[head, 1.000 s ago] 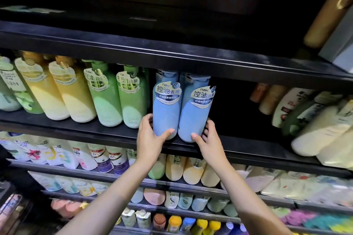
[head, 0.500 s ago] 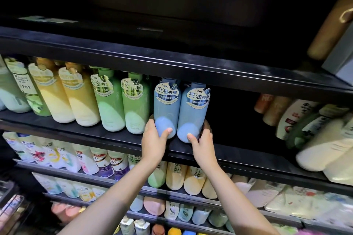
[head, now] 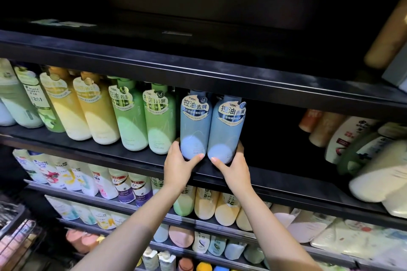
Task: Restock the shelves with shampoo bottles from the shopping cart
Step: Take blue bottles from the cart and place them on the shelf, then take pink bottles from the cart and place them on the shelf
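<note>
A single head-worn view faces the black shelf (head: 141,156) close up and slightly from its left, looking along both forearms, lower shelves falling away below.

Left hand (head: 179,166) and right hand (head: 233,166) each hold a blue bottle (head: 195,125) on the shelf (head: 110,154).
</note>
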Motion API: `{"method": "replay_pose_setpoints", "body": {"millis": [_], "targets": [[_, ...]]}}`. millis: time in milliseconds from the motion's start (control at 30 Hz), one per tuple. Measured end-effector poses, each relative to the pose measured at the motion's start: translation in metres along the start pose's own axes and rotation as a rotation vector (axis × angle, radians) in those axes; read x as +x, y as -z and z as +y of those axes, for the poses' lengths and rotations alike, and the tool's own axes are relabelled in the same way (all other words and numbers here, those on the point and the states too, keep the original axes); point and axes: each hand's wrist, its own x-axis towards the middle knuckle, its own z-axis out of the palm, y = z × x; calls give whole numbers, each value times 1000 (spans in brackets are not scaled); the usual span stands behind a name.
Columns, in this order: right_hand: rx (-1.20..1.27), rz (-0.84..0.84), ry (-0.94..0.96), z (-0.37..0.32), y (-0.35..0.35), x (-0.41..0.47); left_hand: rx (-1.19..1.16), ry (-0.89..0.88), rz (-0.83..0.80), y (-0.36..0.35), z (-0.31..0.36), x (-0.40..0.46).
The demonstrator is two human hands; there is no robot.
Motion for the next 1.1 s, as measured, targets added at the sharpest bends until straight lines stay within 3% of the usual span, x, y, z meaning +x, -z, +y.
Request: {"method": "replay_pose_setpoints", "body": {"millis": [200,533,667,733,867,967,1100], "targets": [[-32,87,-23,-2,-2,2,14,28,94,-6,2,1],[-121,46,-22,1,-3,3,-27,27,13,-3,-3,4],[-1,121,135,-2,0,-27,23,-16,23,16,-4,-27],[-91,135,322,-1,-3,-58,177,-118,-7,37,-13,-56],[-297,-176,811,6,-43,-106,541,-128,-79,104,-69,-117],[-432,-455,834,-8,-96,-140,769,-6,-70,174,-122,-163],[-557,-702,869,-37,-164,-194,923,252,-77,265,-165,-223]]}}
